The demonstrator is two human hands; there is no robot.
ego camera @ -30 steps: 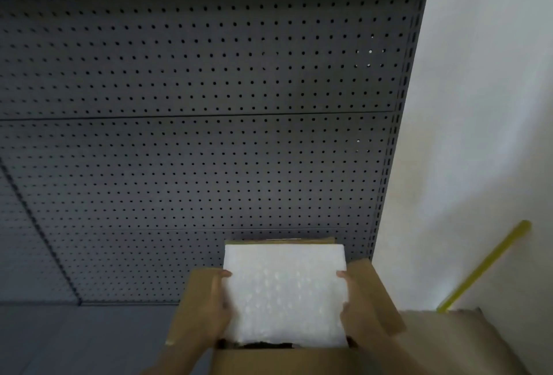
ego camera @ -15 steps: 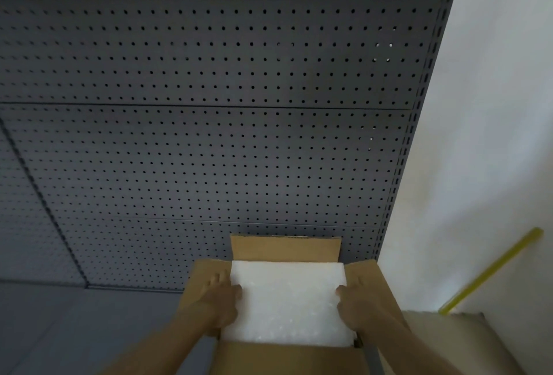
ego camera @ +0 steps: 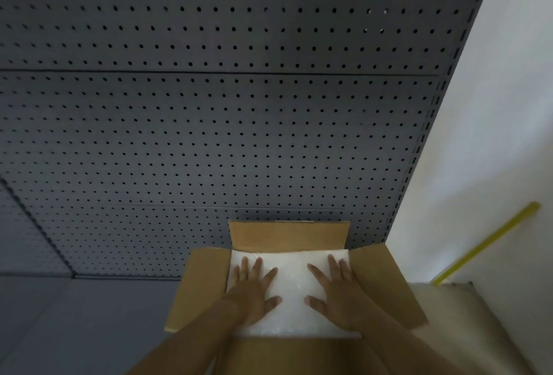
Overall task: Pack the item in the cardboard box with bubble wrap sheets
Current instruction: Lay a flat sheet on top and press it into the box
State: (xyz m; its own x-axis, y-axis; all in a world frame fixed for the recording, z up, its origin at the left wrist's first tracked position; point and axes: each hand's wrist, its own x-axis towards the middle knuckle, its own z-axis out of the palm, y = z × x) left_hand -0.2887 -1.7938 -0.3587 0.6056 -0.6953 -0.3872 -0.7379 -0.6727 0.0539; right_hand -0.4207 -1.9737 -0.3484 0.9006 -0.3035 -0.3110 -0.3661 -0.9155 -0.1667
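We had both hands flat on the bubble wrap sheet (ego camera: 291, 285), which lay inside the open cardboard box (ego camera: 203, 288) and filled its opening from side to side. Our left hand (ego camera: 253, 292) pressed on the left half of the sheet with fingers straight and spread, thumb pointing inward; it gripped nothing. Our right hand (ego camera: 335, 292) pressed on the right half in the same way, fingers straight and spread, thumb toward the middle, also gripping nothing. The two thumbs were near each other but apart, with bare white wrap between them.

All four box flaps stood open: the far flap upright against the grey pegboard wall (ego camera: 239, 120), the left and right flaps splayed outward, the near flap at the bottom edge of the view under our forearms. We could not see the item beneath the sheet.

To the right of the box lay a pale, cream-coloured surface (ego camera: 466, 324), and beyond it a yellow rod (ego camera: 490, 240) leaned against the white wall (ego camera: 493, 105).
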